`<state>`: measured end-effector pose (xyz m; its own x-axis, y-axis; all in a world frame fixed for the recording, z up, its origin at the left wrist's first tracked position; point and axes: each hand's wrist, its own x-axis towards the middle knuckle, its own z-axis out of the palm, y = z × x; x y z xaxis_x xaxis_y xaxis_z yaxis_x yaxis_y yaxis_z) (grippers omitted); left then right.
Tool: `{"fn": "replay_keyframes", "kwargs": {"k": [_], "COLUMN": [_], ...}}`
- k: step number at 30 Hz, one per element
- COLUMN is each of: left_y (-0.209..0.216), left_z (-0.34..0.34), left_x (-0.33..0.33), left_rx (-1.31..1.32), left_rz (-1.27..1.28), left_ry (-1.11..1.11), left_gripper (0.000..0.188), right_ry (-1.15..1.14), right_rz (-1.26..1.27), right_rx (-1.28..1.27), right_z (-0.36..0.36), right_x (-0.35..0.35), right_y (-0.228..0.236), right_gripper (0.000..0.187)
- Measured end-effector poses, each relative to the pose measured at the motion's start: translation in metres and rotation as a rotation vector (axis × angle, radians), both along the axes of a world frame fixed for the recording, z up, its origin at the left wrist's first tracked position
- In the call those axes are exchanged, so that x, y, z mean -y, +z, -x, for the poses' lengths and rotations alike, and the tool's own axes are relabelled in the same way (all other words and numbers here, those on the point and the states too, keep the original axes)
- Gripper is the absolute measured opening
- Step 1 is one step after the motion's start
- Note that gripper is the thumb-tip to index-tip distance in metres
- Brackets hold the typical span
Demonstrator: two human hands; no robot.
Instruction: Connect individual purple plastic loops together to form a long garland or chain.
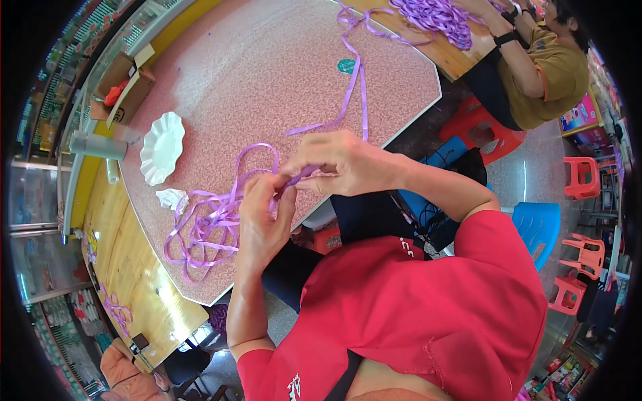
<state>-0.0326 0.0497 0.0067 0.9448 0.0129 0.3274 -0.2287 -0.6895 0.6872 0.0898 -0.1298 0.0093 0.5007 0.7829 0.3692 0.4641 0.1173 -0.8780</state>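
My left hand [264, 210] and my right hand [341, 164] meet over the near edge of a pink speckled table [241, 80]. Between them runs a short, dark purple braided or twisted length of ribbon [302, 175], pinched by the fingers of both. Loose loops of shiny lilac ribbon [207, 224] spread over the tabletop beside my left hand. Beyond my right hand, another lilac ribbon [353, 93] trails from the far edge of the table toward me. Exactly how the strands cross inside my fingers is hidden.
A white scalloped dish [162, 148] and crumpled white paper [172, 200] lie at the left, near a grey cylinder [98, 145] and cardboard box [130, 90]. At the far right, another person [542, 73] handles a purple ribbon heap [438, 20]. Red stool [481, 130] and blue chair [537, 230] stand right.
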Motion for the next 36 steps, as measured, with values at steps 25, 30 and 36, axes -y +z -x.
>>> {"fn": "replay_keyframes", "kwargs": {"k": [25,30,36], "left_y": [-0.007,-0.027,-0.057], "left_z": [0.141,0.174,0.206], "left_x": [-0.162,-0.211,-0.264], "left_rx": [-0.111,0.016,0.030], "left_rz": [0.579,0.676,0.760], "left_ry": [0.153,0.336,0.717], "left_gripper": [0.029,0.029,0.033], "right_ry": [0.029,-0.153,-0.310], "right_rz": [0.121,0.159,0.190], "right_rx": [0.195,0.595,0.399], "right_z": [-0.056,-0.125,-0.156], "right_x": [0.024,0.063,0.099], "right_y": [-0.034,-0.052,-0.059], "right_gripper": [0.011,0.009,0.009]}}
